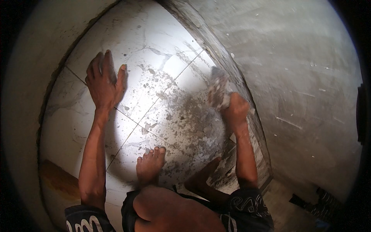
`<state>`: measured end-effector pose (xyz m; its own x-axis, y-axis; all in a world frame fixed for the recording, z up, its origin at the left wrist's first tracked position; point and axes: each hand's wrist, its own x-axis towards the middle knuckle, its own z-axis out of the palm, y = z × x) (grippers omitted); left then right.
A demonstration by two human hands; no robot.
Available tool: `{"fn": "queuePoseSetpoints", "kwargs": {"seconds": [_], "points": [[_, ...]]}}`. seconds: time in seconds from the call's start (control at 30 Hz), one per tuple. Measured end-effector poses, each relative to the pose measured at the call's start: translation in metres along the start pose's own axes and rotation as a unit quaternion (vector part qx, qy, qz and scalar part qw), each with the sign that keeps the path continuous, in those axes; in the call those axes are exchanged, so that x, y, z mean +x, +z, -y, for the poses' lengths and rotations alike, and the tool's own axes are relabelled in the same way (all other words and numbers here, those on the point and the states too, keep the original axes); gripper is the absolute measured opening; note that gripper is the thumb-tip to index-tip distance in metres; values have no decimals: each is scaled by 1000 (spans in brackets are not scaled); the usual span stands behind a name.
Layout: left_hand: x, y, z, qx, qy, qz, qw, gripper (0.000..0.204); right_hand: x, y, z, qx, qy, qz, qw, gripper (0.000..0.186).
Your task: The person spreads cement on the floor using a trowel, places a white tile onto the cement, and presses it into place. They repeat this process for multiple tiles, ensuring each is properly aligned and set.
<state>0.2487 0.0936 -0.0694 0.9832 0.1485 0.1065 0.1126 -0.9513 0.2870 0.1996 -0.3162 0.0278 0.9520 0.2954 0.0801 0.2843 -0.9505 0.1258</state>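
My left hand (104,83) rests palm down on the white tiled floor (133,34), its fingers apart and nothing in it. On the other side, my right hand (236,108) is closed around a flat, scraper-like tool (219,89). That tool is mottled grey and brown, crusted with dried mortar and smeared by motion, so its exact kind is hard to make out. It is close to the foot of the right wall. Grey mortar crumbs and flakes (185,120) lie scattered over the tiles between my hands, thickest below the tool.
A rough mortar strip (228,58) runs along the base of the grey plastered wall (297,77) on the right. Another wall (23,96) closes the left side. My bare foot (150,164) stands among the tiles. A brown board-like piece (58,179) lies at lower left; dark items (320,203) at lower right.
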Motion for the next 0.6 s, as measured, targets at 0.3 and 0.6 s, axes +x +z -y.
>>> {"fn": "queuePoseSetpoints", "kwargs": {"seconds": [0.3,0.6], "points": [[-2,1,3,10,9,-14,1000,68,17,-17,20,56,-82,-7,995,36],[-3,0,-1,5,5,-3,1000,69,26,0,13,-8,61,16,998,28]]}}
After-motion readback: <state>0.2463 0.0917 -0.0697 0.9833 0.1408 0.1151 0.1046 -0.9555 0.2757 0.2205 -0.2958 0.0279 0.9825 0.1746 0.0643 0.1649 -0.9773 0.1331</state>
